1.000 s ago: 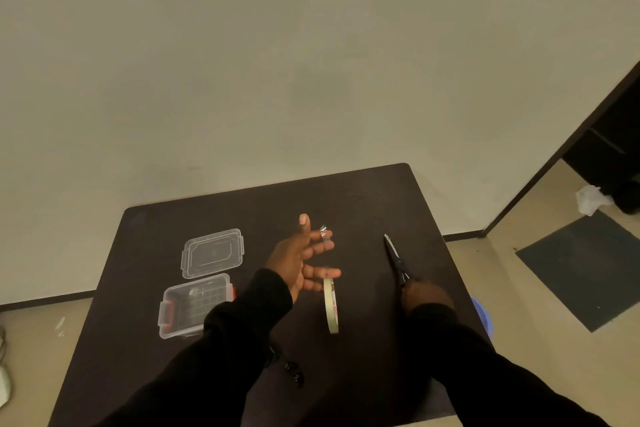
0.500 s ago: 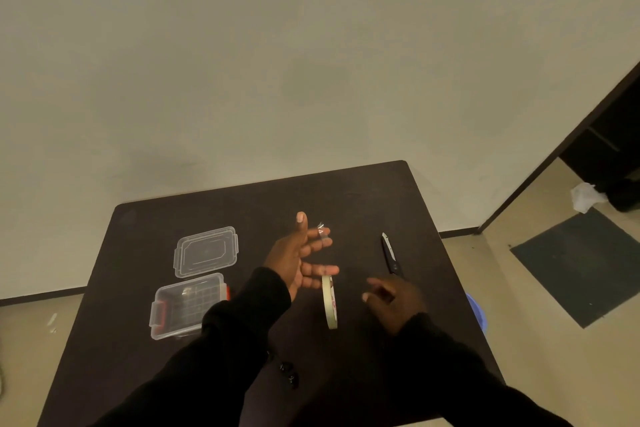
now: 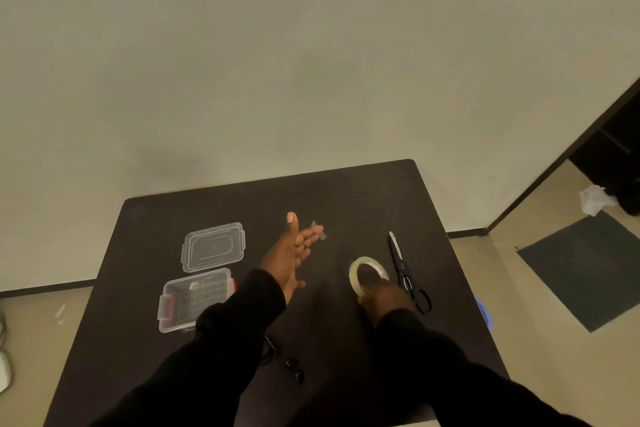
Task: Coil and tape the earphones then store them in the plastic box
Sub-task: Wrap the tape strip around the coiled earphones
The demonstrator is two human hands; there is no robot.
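Left hand [image 3: 289, 255] splayed, clear tape strip [image 3: 319, 231] on fingertip; right hand [image 3: 382, 295] clamped on translucent tape ring [image 3: 367, 272]; steel scissors [image 3: 405, 274] adjacent.

- A dark table [image 3: 207, 211] fills the lower middle of the view, its far edge running from about 10 o'clock to 1 o'clock.
- A plain pale wall [image 3: 277, 45] takes up the whole upper half, at 12 o'clock.
- The beige floor [image 3: 554, 357] shows at 4 o'clock, and a narrower strip of it at 8 o'clock.
- A dark floor mat [image 3: 585, 263] lies on that floor at 3 o'clock, well apart from the table.
- Crumpled white paper [image 3: 594, 199] sits beyond the mat, at about 2 o'clock, beside a dark doorway [image 3: 613, 149].
- A blue rounded thing [image 3: 483, 312] peeks out from under the table's right edge, at 4 o'clock; what it is cannot be told.
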